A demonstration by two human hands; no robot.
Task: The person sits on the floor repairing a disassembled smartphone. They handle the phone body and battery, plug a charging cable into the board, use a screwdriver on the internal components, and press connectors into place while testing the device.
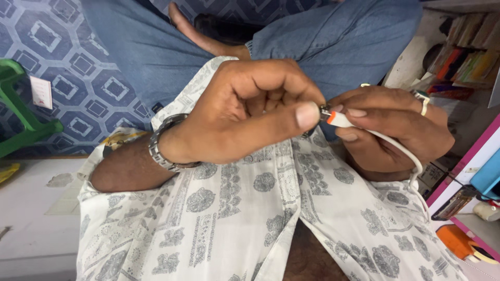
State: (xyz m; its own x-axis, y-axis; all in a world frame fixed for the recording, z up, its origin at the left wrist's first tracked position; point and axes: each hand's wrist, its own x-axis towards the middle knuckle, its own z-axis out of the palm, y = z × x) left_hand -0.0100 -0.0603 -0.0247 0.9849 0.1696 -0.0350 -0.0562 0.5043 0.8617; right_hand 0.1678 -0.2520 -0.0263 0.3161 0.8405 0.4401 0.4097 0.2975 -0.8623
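Your left hand (pixel 250 112) fills the middle of the view, curled almost into a fist, with thumb and forefinger pinching the metal tip of the plug (pixel 326 112). What else it holds, if anything, is hidden inside the curl. Your right hand (pixel 393 127) sits just right of it, fingers closed around the plug's white body, with the orange collar (pixel 330 117) showing just behind the tip.

The white cable (pixel 403 153) trails from that grip, loops down past your right wrist and runs off toward the lower right. Judge it light and limp: it will give no support, so hold the stiff plug body, not the cord. The metal tip looks small and smooth, likely slippery and easy to bend, so grip it lightly.

Everything hangs above your lap, over the patterned white shirt (pixel 234 218) and blue trousers (pixel 333 36).

Around you: a green plastic stool (pixel 21 112) at far left on the patterned blue floor covering (pixel 78 62), a shelf of books (pixel 463 57) at far right, and an orange tape roll (pixel 461 242) at near right. None of these reaches your hands; only the slack cable loop beside your right wrist could snag.
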